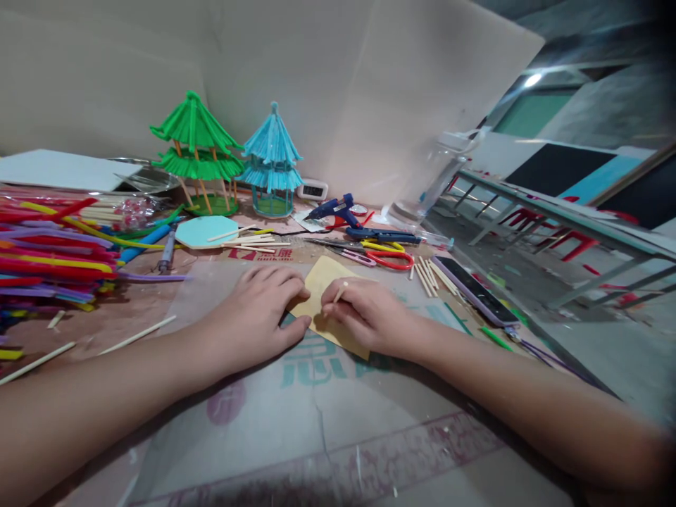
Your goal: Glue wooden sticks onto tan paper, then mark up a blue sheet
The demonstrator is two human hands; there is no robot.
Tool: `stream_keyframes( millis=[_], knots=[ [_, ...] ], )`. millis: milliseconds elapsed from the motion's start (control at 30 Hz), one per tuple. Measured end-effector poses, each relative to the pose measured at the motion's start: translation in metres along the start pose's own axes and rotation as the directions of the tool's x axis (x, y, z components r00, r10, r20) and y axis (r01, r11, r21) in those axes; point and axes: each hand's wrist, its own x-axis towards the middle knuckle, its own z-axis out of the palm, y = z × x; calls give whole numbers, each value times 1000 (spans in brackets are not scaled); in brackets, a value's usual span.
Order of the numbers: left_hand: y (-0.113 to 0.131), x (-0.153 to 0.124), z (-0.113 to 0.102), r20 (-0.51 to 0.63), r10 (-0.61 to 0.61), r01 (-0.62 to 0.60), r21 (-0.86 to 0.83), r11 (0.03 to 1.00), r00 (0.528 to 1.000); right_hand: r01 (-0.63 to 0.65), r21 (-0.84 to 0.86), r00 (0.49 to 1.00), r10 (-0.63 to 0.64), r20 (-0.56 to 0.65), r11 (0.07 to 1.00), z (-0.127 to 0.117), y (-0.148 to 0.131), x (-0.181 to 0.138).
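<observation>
A sheet of yellow paper [323, 276] lies at an angle on the plastic-covered table. My left hand [267, 310] rests over its left edge, palm down, fingers stretched out and slightly bent, thumb apart. On the right part of the sheet, my right hand [364, 313] is closed in a pinch around a thin wooden stick [341, 291]. Only the pale top end of this stick shows; the lower end is hidden by the fingers. Beyond my left hand lies a light-blue octagonal board [203, 232] with several wooden sticks [256, 243] on and beside it.
Behind stand a green pavilion model [203, 165] and a blue one [273, 165]. A glue gun [335, 209], scissors [389, 259] and a phone [475, 290] lie to the right. Colourful pipe cleaners [58, 260] are heaped left. A clear plastic jug [427, 176] stands at the back right.
</observation>
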Motion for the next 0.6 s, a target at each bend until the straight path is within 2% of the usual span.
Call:
stream_keyframes(
  millis=[133, 200, 267, 300, 367, 467, 500, 567, 600],
  knots=[
    [0, 0, 0, -6, -1, 1, -7, 1000, 1000, 30, 34, 998, -32, 45, 999, -4, 3, 0],
    [1, 0, -1, -12, -11, 11, -7, 1000, 1000, -39, 61, 999, 40, -21, 997, -7, 4, 0],
    [1, -1, -1, -17, -8, 8, -15, 1000, 1000, -112, 250, 987, 136, -81, 962, -10, 2, 0],
    [1, -1, -2, -12, 0, 0, -19, 1000, 1000, -134, 382, 981, 177, -78, 914, -12, 0, -1],
    [1, -1, -2, -4, 10, -10, -23, 1000, 1000, -187, 603, 976, 214, 28, 775, -14, -3, -2],
    [0, -1, -3, -4, 0, -1, -24, 1000, 1000, -330, 751, 942, 145, 303, 573, -16, -3, -4],
    [0, -1, -3, -5, -1, 1, -26, 1000, 1000, -361, 788, 929, 119, 351, 499, -16, -1, -4],
    [1, -1, -3, 3, 2, -2, -29, 1000, 1000, -356, 855, 934, 108, 341, 379, -17, 2, -6],
    [1, -1, -3, 4, 1, -1, -26, 1000, 1000, -349, 867, 937, 116, 329, 356, -17, 3, -6]
  ],
)
